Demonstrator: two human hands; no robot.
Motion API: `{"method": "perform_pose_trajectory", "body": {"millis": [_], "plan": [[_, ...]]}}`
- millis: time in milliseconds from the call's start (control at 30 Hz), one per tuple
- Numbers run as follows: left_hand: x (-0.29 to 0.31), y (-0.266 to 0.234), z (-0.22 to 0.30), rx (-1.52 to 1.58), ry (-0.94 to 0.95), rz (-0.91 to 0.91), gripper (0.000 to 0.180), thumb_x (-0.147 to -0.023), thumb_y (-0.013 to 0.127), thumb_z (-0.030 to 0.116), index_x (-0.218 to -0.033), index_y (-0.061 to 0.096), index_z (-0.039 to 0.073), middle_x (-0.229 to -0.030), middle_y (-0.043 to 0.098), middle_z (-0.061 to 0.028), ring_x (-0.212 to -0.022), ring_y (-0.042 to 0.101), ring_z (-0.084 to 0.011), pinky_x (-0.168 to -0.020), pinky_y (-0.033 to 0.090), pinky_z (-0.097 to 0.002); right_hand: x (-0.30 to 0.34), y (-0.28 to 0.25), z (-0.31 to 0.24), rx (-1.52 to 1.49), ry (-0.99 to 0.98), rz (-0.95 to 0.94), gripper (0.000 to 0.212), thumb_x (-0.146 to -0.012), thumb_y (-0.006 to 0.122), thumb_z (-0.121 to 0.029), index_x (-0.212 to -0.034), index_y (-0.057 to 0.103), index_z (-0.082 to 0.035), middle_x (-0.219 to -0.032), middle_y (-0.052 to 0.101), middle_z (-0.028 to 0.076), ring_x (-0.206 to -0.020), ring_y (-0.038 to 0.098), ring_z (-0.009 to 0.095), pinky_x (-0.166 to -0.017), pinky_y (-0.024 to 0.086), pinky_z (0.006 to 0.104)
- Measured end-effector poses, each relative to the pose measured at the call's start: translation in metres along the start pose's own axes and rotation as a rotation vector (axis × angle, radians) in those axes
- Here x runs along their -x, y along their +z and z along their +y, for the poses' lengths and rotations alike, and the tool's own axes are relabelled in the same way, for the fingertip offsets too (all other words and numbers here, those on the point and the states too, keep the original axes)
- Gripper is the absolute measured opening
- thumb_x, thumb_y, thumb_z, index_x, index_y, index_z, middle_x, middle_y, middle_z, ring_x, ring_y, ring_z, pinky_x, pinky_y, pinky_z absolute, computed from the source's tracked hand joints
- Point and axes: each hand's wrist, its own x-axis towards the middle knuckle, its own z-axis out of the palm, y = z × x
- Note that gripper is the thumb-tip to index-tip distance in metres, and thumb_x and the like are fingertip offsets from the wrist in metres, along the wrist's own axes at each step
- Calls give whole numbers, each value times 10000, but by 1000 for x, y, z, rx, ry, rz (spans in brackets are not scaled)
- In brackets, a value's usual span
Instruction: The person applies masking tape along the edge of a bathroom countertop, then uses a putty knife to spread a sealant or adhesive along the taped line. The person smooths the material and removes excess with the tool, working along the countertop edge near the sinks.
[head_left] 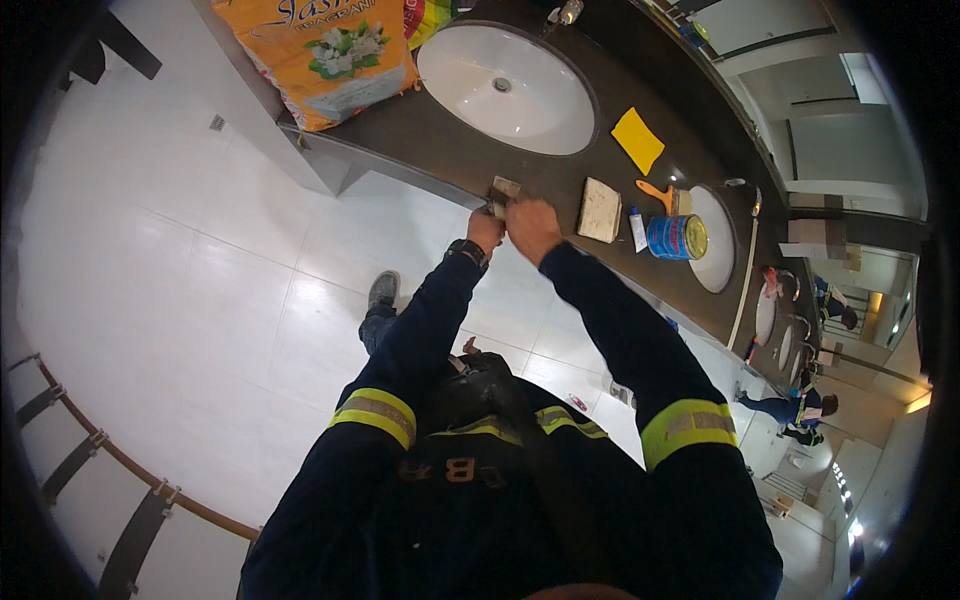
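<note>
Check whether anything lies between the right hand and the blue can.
Yes: the off-white block lies nearest the right hand; beyond it is the small white tube, just short of the blue can.

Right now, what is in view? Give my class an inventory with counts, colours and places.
flat tool: one, greyish, at the counter's front edge
counter: one, dark, across the top
orange bag: one, orange, counter's left end
sinks: at least three, white, along the counter
yellow sheet: one, yellow, between nearest sinks
block: one, off-white, below the sheet
tube: one, white, blue cap, beside the tin
tin: one, blue, yellowish top, by a sink
brush: one, orange handle, beside the tin
mirror: one, reflective, right
floor: one, white, left
left hand, right hand: two, bare, at the flat tool
sleeves: two, navy, yellow bands, below the hands
</note>
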Motion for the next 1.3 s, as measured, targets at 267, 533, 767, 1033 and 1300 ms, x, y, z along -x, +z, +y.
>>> {"method": "perform_pose_trajectory", "body": {"millis": [267, 533, 767, 1033, 1300], "plan": [[10, 1, 6, -29, -45, -27, 253, -987, 593, 305, -849, 646, 99, -645, 570, 21, -508, 493, -103, -427, 398, -283, 9, -6, 5, 47, 22, 16, 219, -821, 634, -235, -781, 748, -52, -767, 721, 176, -734, 739, 326, -646, 596, 442], [7, 14, 6, 110, 19, 32, 271, -971, 640, 278, -827, 664, 49, -600, 572, -5, -453, 479, -104, -396, 345, -309, 6, 9, 6, 120, -3, 66, 261, -880, 587, -239, -819, 742, -39, -852, 737, 180, -774, 745, 330, -657, 592, 445], [1, 6, 2, -46, -4, 1, 201, -1003, 530, 230, -897, 623, 86, -701, 599, 1, -574, 539, -107, -472, 433, -278, -15, -10, 7, 40, 68, -119, 222, -876, 581, -196, -841, 750, -56, -884, 736, 192, -810, 747, 335, -682, 598, 440], [4, 5, 7, 20, -25, -26, 166, -981, 547, 222, -880, 613, 108, -682, 583, 17, -539, 507, -92, -454, 412, -266, -13, -13, 16, 29, 18, -60, 211, -878, 588, -191, -861, 734, -39, -853, 733, 181, -757, 739, 350, -666, 590, 471], [17, 10, 10, 43, -149, -45, 165, -991, 582, 239, -890, 615, 113, -681, 573, 26, -535, 499, -91, -464, 415, -254, -16, -14, 18, 47, 23, 97, 201, -860, 591, -187, -836, 745, -60, -875, 732, 158, -755, 734, 314, -663, 582, 445]]}}
